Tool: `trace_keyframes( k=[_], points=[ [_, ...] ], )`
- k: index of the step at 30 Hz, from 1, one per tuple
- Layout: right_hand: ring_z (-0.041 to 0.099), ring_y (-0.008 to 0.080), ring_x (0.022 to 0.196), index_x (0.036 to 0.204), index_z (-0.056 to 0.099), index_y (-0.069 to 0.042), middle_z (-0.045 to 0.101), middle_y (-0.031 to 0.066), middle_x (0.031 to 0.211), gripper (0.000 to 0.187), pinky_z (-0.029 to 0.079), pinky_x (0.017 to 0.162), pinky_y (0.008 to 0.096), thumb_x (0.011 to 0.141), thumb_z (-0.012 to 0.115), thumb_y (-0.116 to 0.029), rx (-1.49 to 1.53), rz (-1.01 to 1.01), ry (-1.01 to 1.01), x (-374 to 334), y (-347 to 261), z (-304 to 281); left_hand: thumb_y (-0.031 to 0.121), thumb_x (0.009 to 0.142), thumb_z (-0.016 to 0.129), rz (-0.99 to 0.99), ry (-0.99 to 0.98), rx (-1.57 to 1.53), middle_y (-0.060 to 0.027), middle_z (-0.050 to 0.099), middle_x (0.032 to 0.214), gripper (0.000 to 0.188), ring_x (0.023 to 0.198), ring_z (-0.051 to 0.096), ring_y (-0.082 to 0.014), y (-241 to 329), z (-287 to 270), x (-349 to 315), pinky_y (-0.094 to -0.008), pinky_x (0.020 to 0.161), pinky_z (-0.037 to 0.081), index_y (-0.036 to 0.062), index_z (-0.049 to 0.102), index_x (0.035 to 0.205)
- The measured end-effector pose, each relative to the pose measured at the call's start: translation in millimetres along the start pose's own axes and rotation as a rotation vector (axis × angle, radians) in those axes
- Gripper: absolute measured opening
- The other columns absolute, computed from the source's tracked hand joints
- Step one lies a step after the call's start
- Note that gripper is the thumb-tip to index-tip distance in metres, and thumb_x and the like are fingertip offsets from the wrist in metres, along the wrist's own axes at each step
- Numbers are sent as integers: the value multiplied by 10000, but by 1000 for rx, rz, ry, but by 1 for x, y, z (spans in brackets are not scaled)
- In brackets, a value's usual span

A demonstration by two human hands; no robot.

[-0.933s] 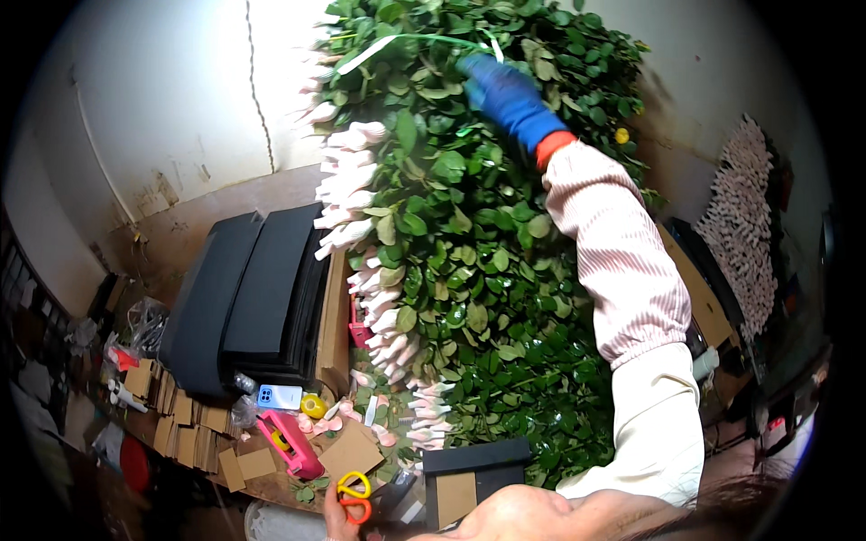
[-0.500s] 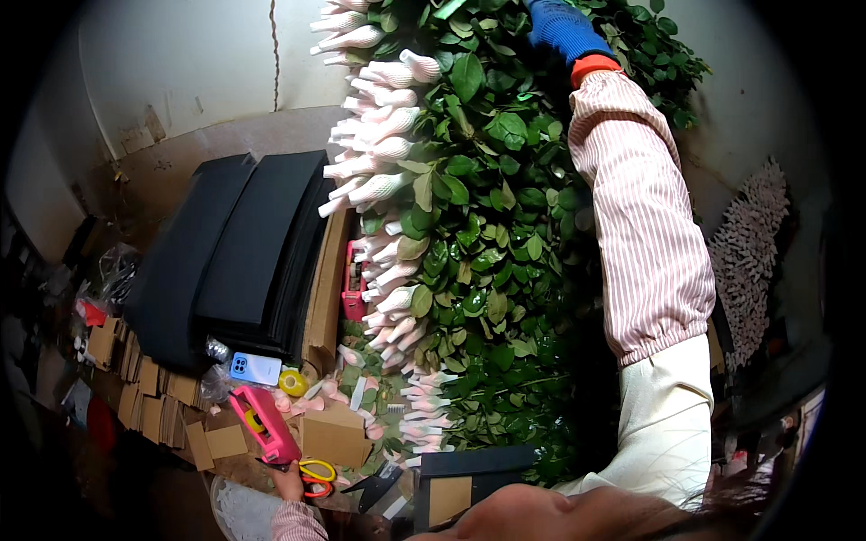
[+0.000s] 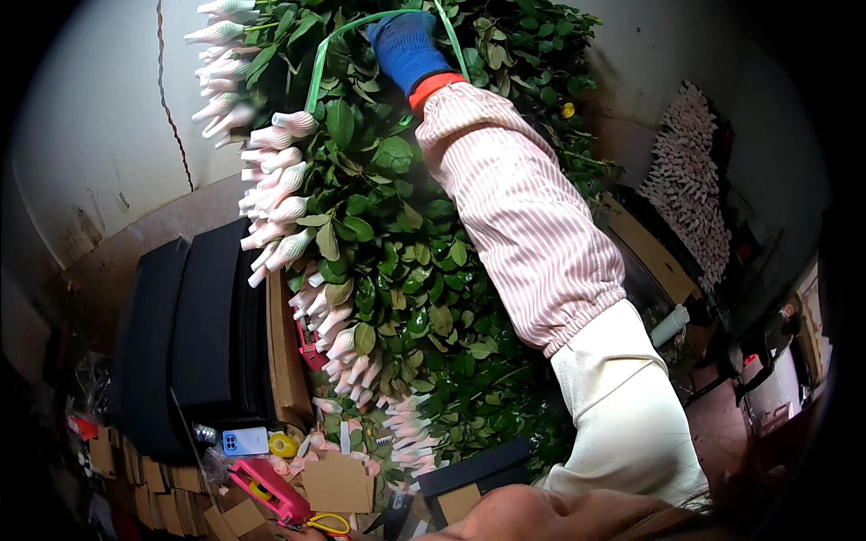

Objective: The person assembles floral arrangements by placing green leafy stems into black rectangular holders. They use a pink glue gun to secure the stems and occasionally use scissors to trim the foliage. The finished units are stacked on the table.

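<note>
My right hand [image 3: 406, 50], in a blue glove, reaches into the leaves high on a tall stack of flowers. A green band [image 3: 317, 74] loops up beside and above the glove; whether the fingers hold it is hidden. The stacked flowers have pale pink and white mesh-covered heads [image 3: 287, 185] toward the left and dense green leaves [image 3: 397, 248] to the right. Only a sliver of my left hand [image 3: 305, 535] shows at the lower edge, its fingers hidden. It is close to a pink tape dispenser [image 3: 271, 491] and yellow-handled scissors [image 3: 328, 523].
Black sheets [image 3: 212, 334] stand stacked at left beside a cardboard side [image 3: 287, 361]. In front lie a phone [image 3: 244, 441], a yellow tape roll [image 3: 283, 445] and cardboard pieces [image 3: 338, 482]. More mesh-covered heads [image 3: 690, 185] are piled at far right. A wall [image 3: 113, 117] rises behind.
The view has shifted, so the scene sits farther left and lower. More of the green band shows around my right hand. My left hand has mostly dropped out of view.
</note>
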State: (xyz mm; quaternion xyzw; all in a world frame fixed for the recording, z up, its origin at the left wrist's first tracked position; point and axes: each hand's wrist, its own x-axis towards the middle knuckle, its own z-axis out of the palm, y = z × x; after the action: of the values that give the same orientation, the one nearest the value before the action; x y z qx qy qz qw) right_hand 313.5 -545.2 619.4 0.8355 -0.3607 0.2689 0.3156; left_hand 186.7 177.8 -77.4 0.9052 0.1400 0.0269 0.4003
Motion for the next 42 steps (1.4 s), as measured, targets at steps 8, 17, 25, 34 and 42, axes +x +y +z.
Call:
trace_keyframes(
  k=[8,17,25,34,42],
  points=[
    [745,304,1051,1160,740,-182,729,83,1139,226,573,704,518,973,643,-263,17,-18,25,-44,7,-10,221,936,657,104,53,121,-351,438,1496,747,1362,444,-488,-5,3,10,-557,1116,377,-78,327,1535],
    [726,300,1081,1241,705,-193,729,93,1174,300,561,719,594,956,624,-238,-8,-2,-68,-80,10,5,213,935,679,339,408,143,-331,407,1510,661,1400,391,-500,83,-44,-55,-594,1148,337,-59,424,1481],
    [698,326,1077,1326,665,-195,692,103,1197,375,539,936,472,989,594,-343,280,-162,78,-176,56,60,173,915,680,1102,-140,-11,-305,517,1448,530,1313,487,-483,216,-85,-170,-578,1126,372,20,576,1413],
    [596,352,1318,1505,484,-172,578,167,1447,671,509,1091,489,910,681,-412,226,219,202,-57,154,-22,100,866,672,1239,-212,-153,-263,527,1480,533,1294,501,-478,163,-66,-136,-591,1096,409,56,606,1394],
    [239,452,1557,1575,449,-161,225,215,1708,597,350,1189,560,987,506,-247,-101,59,318,0,137,-1,35,846,671,1259,-352,748,-210,594,1397,485,1259,546,-424,-7,-4,-118,-553,1076,441,36,634,1330]
  ],
)
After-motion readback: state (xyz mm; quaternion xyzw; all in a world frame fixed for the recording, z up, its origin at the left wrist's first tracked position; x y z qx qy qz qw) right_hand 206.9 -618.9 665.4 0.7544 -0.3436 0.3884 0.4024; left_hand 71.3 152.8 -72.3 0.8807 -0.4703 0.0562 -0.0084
